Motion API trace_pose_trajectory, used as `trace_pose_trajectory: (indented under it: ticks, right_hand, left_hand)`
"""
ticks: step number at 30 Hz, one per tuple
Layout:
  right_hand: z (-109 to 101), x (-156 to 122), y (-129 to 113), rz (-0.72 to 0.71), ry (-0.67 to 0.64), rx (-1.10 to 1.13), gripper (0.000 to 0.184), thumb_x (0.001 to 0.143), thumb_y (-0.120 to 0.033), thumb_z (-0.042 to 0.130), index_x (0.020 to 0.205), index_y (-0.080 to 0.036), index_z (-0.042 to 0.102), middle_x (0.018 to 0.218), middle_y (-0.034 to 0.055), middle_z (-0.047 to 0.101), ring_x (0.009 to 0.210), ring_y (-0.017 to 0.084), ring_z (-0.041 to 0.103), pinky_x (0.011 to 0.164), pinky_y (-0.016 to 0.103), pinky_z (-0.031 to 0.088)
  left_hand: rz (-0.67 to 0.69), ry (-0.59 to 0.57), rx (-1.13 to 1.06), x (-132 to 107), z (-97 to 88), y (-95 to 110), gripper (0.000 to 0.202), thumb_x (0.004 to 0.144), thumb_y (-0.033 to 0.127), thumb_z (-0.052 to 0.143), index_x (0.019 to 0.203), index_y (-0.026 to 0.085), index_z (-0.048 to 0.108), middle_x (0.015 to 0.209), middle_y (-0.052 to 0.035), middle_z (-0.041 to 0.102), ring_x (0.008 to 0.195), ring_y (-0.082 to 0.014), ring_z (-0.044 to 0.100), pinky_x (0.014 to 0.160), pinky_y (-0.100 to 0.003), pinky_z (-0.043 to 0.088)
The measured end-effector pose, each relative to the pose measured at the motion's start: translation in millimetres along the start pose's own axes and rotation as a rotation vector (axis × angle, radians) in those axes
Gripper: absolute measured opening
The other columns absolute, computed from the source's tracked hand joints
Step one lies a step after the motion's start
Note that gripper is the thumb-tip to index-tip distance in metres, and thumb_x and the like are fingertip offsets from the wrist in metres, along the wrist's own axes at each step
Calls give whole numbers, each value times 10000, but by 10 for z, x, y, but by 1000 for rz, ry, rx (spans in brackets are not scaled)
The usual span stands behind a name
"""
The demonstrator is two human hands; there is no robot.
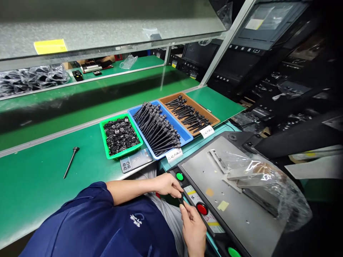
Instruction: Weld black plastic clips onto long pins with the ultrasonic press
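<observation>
My left hand (168,185) and my right hand (193,228) meet low in the view, in front of my body. Both pinch a small black part (182,200) between their fingertips; its shape is too small to make out. The hands sit just left of a machine panel (241,210) with a green button (179,176) and a red button (202,208).
On the green bench stand a green tray (104,141) of small black pieces, a blue tray (184,134) and a brown tray (209,116) of long black pins. A phone (135,160) lies before the green tray. One loose pin (70,161) lies at left. A plastic-wrapped fixture (262,185) sits on the machine.
</observation>
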State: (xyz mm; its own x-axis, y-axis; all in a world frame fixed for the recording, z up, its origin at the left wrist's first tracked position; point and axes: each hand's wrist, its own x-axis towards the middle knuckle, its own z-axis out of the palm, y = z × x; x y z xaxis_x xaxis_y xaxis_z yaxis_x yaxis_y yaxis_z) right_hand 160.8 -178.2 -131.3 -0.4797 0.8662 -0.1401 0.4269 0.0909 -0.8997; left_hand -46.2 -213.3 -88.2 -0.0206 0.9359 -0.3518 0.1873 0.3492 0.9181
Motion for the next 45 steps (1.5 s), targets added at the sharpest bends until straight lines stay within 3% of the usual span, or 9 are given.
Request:
trace_pose_trajectory:
  ticks: [6, 10, 14, 17, 21, 25, 32, 41, 45]
  right_hand:
    - [157, 36, -66, 137, 162, 388, 428, 728, -527, 726, 923, -152, 656, 659, 22, 643, 553, 167, 598, 510, 279, 499]
    - [111, 88, -283, 69, 140, 603, 324, 757, -432, 730, 929, -169, 652, 693, 11, 625, 573, 154, 593, 531, 283, 502]
    - [-26, 164, -492, 86, 99, 881, 413, 818, -446, 648, 1167, -229, 612, 849, 34, 658, 594, 145, 576, 521, 285, 491]
    - [-149, 266, -516, 110, 51, 922, 401, 813, -453, 665, 1126, -204, 639, 717, 4, 624, 519, 119, 511, 471, 249, 435]
    - [-467, 498, -443, 118, 256, 988, 336, 760, -423, 728, 993, -195, 648, 735, 0, 647, 452, 77, 437, 393, 198, 331]
    - [-939, 764, -397, 59, 428, 1183, 238, 781, -378, 710, 944, -231, 620, 871, 22, 686, 586, 114, 576, 434, 187, 404]
    - [-1401, 1096, -406, -72, 308, 1438, 290, 847, -527, 627, 1021, -297, 596, 1078, 88, 663, 1066, 243, 641, 568, 242, 537]
    - [-1937, 1565, -440, 21, 722, 1470, 176, 959, -372, 512, 871, -242, 593, 925, 14, 663, 801, 129, 688, 402, 132, 407]
    - [-2306, 1794, -581, 32, 831, 1402, 197, 972, -314, 498, 823, -206, 569, 839, -14, 657, 617, 74, 645, 352, 122, 325]
  left_hand:
    - [325, 294, -41, -8, 311, 146, 341, 800, 352, 681, 1070, 146, 714, 926, -80, 725, 754, -155, 647, 709, -250, 499]
    - [482, 231, -7, 60, 304, 256, 280, 833, 359, 658, 1043, 184, 718, 1039, -88, 709, 929, -186, 649, 859, -295, 502]
    - [511, 174, 44, 183, 257, 363, 246, 842, 359, 644, 1020, 209, 725, 1261, -121, 607, 1126, -236, 598, 982, -374, 467]
    - [517, 113, 100, 273, 270, 433, 246, 843, 351, 641, 1039, 228, 725, 1306, -123, 566, 1208, -261, 546, 1033, -418, 431]
    - [481, 107, 35, 482, 268, 515, 371, 802, 350, 692, 1161, 258, 667, 1280, -104, 583, 1202, -262, 539, 1018, -425, 438]
    - [363, 172, -331, 876, 168, 649, 410, 758, 377, 735, 1124, 220, 638, 1245, -117, 599, 1175, -267, 555, 975, -425, 464]
    - [182, -287, -843, 1439, 9, 1011, 577, 738, 547, 706, 1231, 286, 559, 1308, -114, 564, 1203, -272, 555, 1014, -473, 432]
    - [248, 97, -783, 1822, 144, 1420, 392, 589, 238, 849, 918, 166, 648, 937, -55, 685, 712, -98, 644, 644, -213, 497]
    - [360, 132, -765, 1858, 192, 1585, 389, 516, 185, 868, 851, 138, 674, 854, -42, 686, 616, -68, 603, 537, -171, 447]
